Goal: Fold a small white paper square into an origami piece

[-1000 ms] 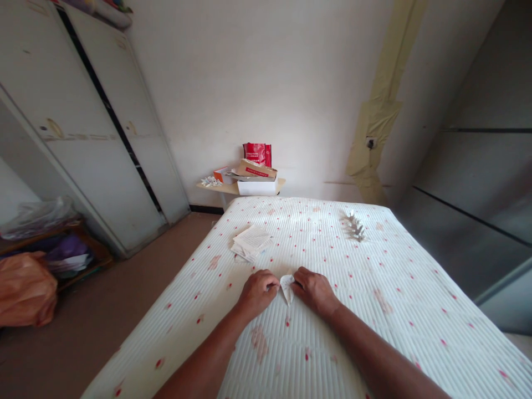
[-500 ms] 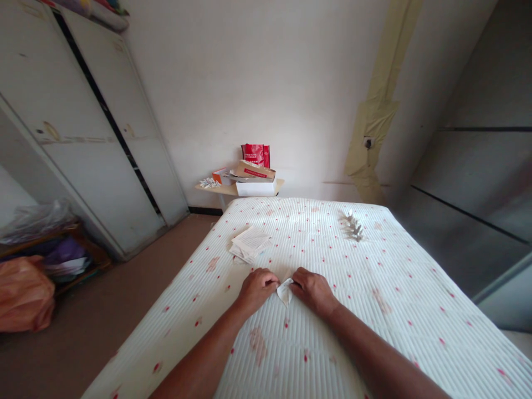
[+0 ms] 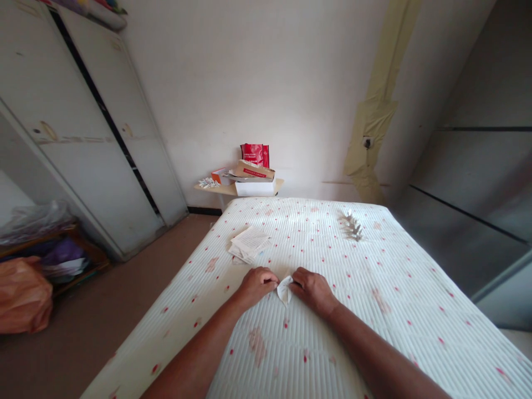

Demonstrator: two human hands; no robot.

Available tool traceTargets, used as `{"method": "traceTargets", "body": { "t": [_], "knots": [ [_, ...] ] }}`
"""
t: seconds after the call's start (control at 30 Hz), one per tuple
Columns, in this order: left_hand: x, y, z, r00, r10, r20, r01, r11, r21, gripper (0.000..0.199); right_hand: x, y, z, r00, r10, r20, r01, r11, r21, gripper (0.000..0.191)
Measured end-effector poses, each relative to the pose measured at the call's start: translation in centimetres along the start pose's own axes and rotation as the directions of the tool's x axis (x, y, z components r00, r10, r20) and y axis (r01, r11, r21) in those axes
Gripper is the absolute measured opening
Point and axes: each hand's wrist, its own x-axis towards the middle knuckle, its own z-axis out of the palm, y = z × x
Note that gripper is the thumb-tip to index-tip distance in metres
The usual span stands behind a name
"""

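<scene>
A small piece of white paper (image 3: 285,290), folded to a point at its lower end, is between my hands just over the bed. My left hand (image 3: 258,286) has its fingers curled, with thumb and fingertips pinched at the paper's left edge. On the other side my right hand (image 3: 315,289) pinches the upper right edge, its fingers bent over. Parts of the paper are hidden behind the fingertips. Beyond my left hand lies a loose stack of printed paper sheets (image 3: 250,241). Farther off to the right sits a cluster of small folded, pointed grey-white pieces (image 3: 353,227).
The bed's ribbed white cover (image 3: 307,349) has red dots. Behind it, a small table (image 3: 226,189) bears a white box (image 3: 254,188), cardboard and a red bag (image 3: 255,155). Wardrobes (image 3: 100,138) stand left; an orange bag (image 3: 25,293) lies low at the left.
A pale flap that stuck up behind the folded paper no longer shows between my fingers. Both hands stay nearly in place, and the view has shifted very slightly.
</scene>
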Motion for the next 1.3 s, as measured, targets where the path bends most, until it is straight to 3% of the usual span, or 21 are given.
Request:
{"method": "traceTargets", "body": {
  "t": [0.17,0.77,1.07,1.3],
  "knots": [
    [-0.1,0.2,0.3,0.999,0.017,-0.050,-0.014,0.999,0.053,0.014,0.1,0.0,-0.1,1.000,-0.010,-0.002,0.010,1.000,-0.008,0.017],
    [0.7,0.4,1.0,0.999,0.023,-0.030,-0.016,0.977,0.214,0.013,0.1,0.0,0.0,1.000,0.015,0.007,-0.015,1.000,0.012,0.018],
    [-0.4,2.5,1.9,0.994,0.040,-0.099,0.005,0.906,0.423,0.009,0.0,0.1,0.2,1.000,0.017,0.020,-0.016,1.000,-0.023,0.017],
    [-0.1,2.3,1.9,0.991,0.000,-0.133,0.046,0.940,0.339,0.008,0.0,0.0,0.1,1.000,0.011,0.011,-0.011,1.000,-0.017,0.017]
  ]
}}
